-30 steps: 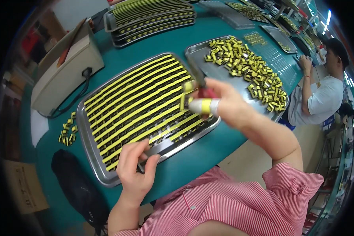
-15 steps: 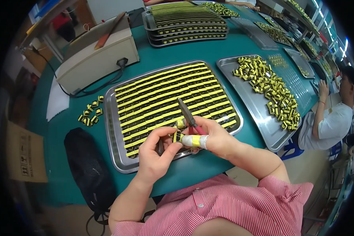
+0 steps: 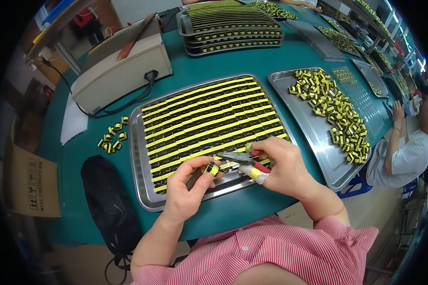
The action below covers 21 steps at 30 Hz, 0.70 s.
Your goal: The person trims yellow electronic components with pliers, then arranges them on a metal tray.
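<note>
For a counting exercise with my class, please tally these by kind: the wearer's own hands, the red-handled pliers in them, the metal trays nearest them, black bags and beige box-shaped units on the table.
Own hands, left hand and right hand: 2
Red-handled pliers: 1
Nearest metal trays, rowed tray and heaped tray: 2
Black bag: 1
Beige unit: 1
Total: 7
</note>
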Each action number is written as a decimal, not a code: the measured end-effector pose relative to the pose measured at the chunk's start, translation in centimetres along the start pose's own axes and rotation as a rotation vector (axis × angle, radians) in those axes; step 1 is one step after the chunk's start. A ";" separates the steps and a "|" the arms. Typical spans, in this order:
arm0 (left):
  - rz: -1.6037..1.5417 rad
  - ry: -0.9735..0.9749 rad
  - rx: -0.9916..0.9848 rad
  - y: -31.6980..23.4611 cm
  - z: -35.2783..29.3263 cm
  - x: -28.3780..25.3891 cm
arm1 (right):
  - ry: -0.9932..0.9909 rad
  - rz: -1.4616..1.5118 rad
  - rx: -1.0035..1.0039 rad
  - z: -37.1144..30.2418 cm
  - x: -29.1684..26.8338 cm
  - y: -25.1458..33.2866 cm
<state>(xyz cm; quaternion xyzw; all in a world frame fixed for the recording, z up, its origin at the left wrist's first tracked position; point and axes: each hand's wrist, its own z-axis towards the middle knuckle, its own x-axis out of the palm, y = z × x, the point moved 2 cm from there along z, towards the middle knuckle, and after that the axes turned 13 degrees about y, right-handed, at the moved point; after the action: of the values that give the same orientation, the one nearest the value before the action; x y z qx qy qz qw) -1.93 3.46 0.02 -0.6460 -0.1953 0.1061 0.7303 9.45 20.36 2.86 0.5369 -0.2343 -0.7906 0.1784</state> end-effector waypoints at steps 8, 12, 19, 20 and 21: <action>0.091 -0.021 0.071 0.2 0.1 0.1 | 0.021 -0.100 -0.001 -0.3 0.2 0.1; 0.125 -0.113 0.004 0.3 0.0 -0.1 | 0.026 -0.121 -0.006 -0.4 0.3 -0.1; 0.221 -0.119 -0.012 0.2 -0.1 -0.1 | 0.034 -0.130 -0.005 -0.5 0.4 -0.1; 0.221 -0.121 -0.012 0.2 -0.1 -0.1 | 0.037 -0.133 -0.008 -0.6 0.4 -0.1; 0.228 -0.127 -0.022 0.2 -0.1 -0.1 | 0.040 -0.137 -0.011 -0.6 0.5 -0.1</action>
<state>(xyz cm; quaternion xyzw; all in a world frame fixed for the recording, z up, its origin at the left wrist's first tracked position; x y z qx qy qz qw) -1.91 3.37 -0.21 -0.6640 -0.1677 0.2271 0.6924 9.82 20.12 2.27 0.5665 -0.1889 -0.7913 0.1314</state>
